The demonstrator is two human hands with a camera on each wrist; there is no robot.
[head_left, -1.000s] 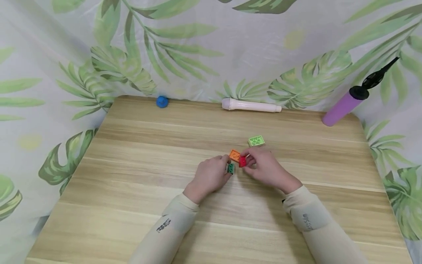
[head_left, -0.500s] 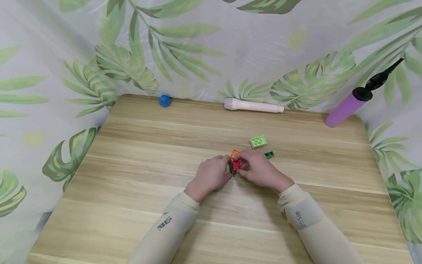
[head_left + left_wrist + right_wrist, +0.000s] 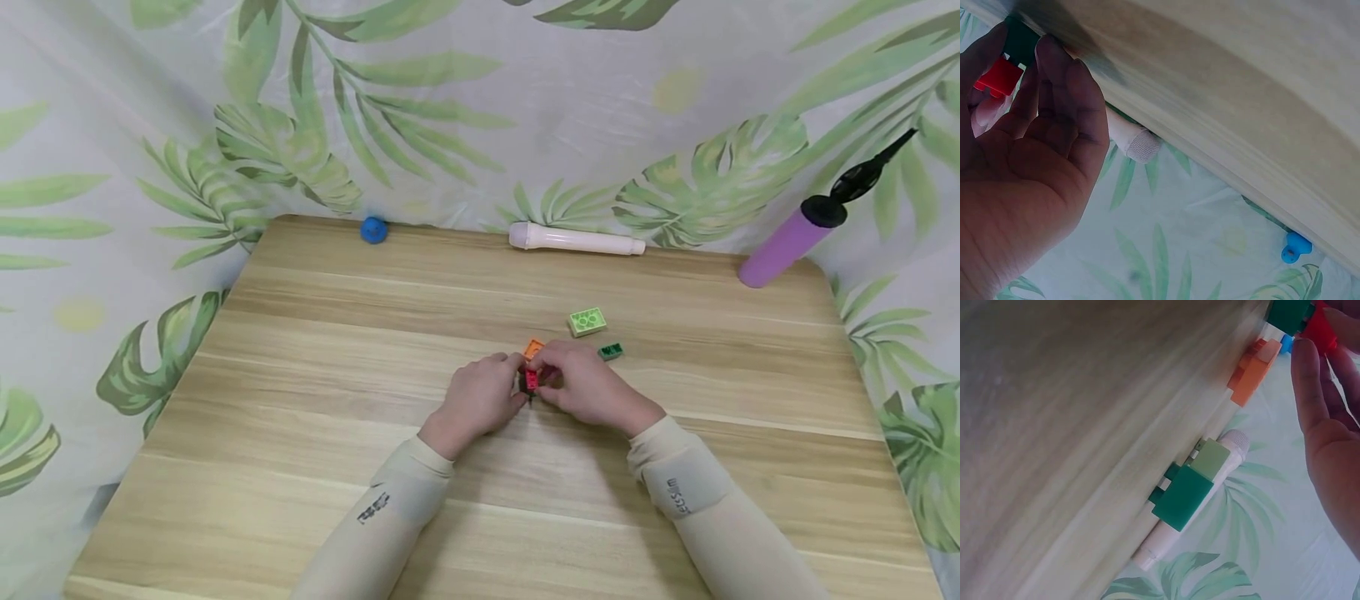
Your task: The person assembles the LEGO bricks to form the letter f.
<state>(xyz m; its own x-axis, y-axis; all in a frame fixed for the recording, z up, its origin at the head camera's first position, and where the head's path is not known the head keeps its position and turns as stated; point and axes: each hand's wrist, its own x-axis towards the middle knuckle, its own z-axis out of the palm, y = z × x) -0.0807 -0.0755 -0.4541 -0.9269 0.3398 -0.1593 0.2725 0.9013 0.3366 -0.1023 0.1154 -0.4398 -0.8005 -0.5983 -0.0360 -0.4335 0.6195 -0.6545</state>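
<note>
Near the middle of the table, my left hand point(image 3: 483, 398) pinches a dark green toy building block point(image 3: 1020, 40) between thumb and fingers. My right hand point(image 3: 592, 386) grips a red building block point(image 3: 532, 380), its studs showing in the left wrist view. The red block sits right up against the green one, as the right wrist view shows at its top corner. Just beyond the fingertips lies an orange block point(image 3: 533, 348), partly covered by the right hand in the head view.
Behind the right hand, a light green block point(image 3: 587, 322) and a second dark green block point(image 3: 611, 351) lie on the wooden table point(image 3: 337, 317). Along the back edge are a blue ball-like toy point(image 3: 373, 230), a pale pink microphone point(image 3: 577, 239) and a purple hand pump point(image 3: 783, 246).
The right hand has moved left, bringing the red block against the green block. The second dark green block has come into view from behind the right hand. The left hand stays nearly still.
</note>
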